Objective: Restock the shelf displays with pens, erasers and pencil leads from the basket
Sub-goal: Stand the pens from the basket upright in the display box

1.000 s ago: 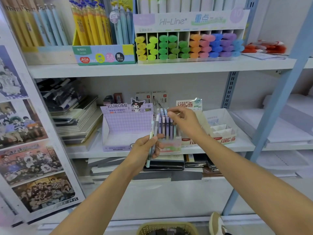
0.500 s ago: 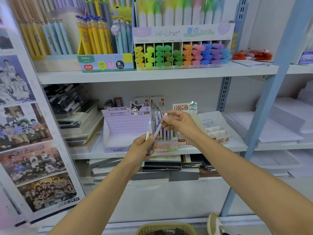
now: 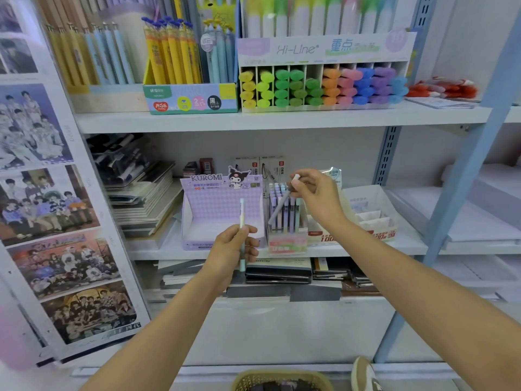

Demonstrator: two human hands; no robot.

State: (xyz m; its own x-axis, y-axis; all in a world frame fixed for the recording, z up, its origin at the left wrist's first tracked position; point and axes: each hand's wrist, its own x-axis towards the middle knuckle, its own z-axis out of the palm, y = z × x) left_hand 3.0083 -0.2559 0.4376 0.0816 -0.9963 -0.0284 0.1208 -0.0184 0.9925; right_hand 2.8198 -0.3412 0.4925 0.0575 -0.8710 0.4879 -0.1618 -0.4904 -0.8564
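Mint pen clamped in left grip; grey pen pinched in right grip; two pens.

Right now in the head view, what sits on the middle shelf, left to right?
Stack of notebooks → purple Kuromi box → clear pen stand → white box with red print.

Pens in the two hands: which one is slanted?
The grey pen with the white end, pinched by the right hand, slants over the clear pen box; the mint-green pen in the left hand stands upright.
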